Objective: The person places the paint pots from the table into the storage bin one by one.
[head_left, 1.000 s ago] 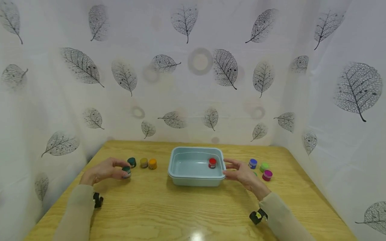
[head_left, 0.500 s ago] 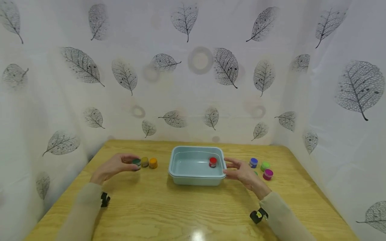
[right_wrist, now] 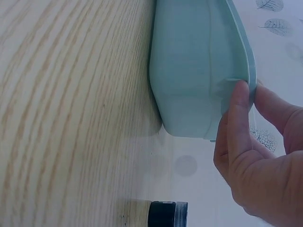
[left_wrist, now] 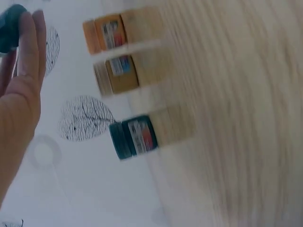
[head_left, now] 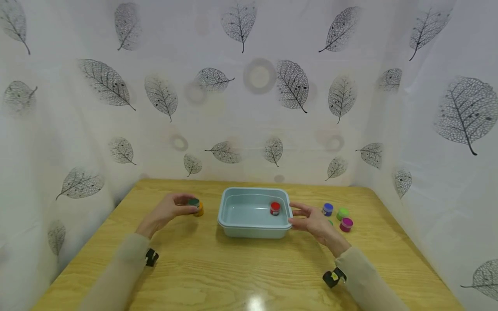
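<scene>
The left hand (head_left: 166, 212) pinches 1 green jar (head_left: 193, 202) in its fingers; the tub (head_left: 254, 232) (1 red jar (head_left: 275, 208) inside) lies rightward, long axis sideways, right end gripped by the right hand (head_left: 317, 224).

One tub (head_left: 254, 232), at least nine small jars (head_left: 346, 224)

The left wrist view cuts off the held green jar (left_wrist: 9, 28).

Soft light, tabletop (head_left: 233, 268) glare, left-wrist blur
</scene>
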{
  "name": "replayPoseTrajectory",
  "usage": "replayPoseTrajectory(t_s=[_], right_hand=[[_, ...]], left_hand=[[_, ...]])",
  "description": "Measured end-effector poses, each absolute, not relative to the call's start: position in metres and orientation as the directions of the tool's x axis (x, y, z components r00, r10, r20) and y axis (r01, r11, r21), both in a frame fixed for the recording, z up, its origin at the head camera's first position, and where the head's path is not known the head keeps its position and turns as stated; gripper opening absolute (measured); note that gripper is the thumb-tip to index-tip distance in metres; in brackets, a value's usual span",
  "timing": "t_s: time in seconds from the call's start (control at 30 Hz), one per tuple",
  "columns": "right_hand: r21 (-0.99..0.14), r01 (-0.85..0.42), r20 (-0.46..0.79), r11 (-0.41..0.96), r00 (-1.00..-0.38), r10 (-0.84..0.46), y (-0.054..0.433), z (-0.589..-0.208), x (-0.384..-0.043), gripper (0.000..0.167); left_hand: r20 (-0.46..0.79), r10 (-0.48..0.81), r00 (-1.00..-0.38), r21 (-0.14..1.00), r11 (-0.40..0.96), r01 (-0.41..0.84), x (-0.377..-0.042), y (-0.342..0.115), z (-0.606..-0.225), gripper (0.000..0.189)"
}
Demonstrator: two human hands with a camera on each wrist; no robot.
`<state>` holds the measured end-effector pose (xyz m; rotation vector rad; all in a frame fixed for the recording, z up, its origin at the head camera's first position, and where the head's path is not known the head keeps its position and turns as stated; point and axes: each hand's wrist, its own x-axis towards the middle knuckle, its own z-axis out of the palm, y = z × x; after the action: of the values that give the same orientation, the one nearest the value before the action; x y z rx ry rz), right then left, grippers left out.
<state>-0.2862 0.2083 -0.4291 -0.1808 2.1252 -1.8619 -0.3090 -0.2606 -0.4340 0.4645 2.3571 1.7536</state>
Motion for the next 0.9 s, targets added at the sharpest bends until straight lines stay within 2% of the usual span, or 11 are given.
replayPoseTrajectory(t_s=[0.23, 0.43, 0.9], right_hand=[[-0.983, 0.093, -0.137, 0.157, -0.944, -0.301, 0.208, -0.428, -0.286, 0.068], [-0.983, 0.099, -0.142, 0.154, -0.944, -0.297, 0.208, -0.429, -0.286, 0.068], [-0.982, 0.11, -0.15, 0.152, -0.946, -0.287, 0.208, -0.43, -0.286, 0.068]], left_hand=[[0.082, 0.287, -0.954, 0.961, 0.23, 0.152, -0.307, -0.239, -0.435, 0.055], [0.095, 0.27, -0.958, 0.948, 0.27, 0.17, -0.304, -0.225, -0.426, 0.054], [0.042, 0.144, -0.989, 0.954, 0.287, 0.082, -0.306, -0.193, -0.42, 0.06]])
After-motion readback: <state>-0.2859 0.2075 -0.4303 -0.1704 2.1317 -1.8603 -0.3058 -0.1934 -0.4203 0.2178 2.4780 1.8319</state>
